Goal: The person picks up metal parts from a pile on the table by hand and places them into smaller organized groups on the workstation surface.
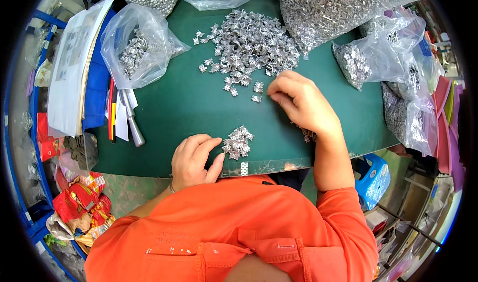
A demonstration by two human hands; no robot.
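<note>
Small silver metal cross-shaped parts in a little heap [238, 142] lie near the front edge of the green bench [184, 102], at about 6 o'clock on its top. My left hand [194, 160] rests just beside that heap at its 9 o'clock, thumb and forefinger curled toward it and touching its edge; the grip is narrow, and I cannot tell whether a part is pinched in it. My right hand [301, 102] lies at 2 o'clock from the heap, well apart from it, fingers bent down with the tips on the bench; its grip is nearly closed, and what it holds, if anything, is hidden under the fingers. Two loose silver parts [257, 92] lie just beside those fingertips at 9 o'clock. Beyond them, at 12 o'clock, spreads the large scattered pile of the same silver parts [251, 48].

Further out, a clear plastic bag partly filled with silver parts [137, 48] sits at 10 o'clock, and a big bulging clear bag of silver parts [328, 8] at 1 o'clock. More clear bags of parts [393, 68] crowd the 3 o'clock edge. A metal-handled tool [133, 122] lies at 9 o'clock beside a stack of white papers [74, 68]. A blue plastic stool [373, 177] stands below the bench at 4 o'clock.
</note>
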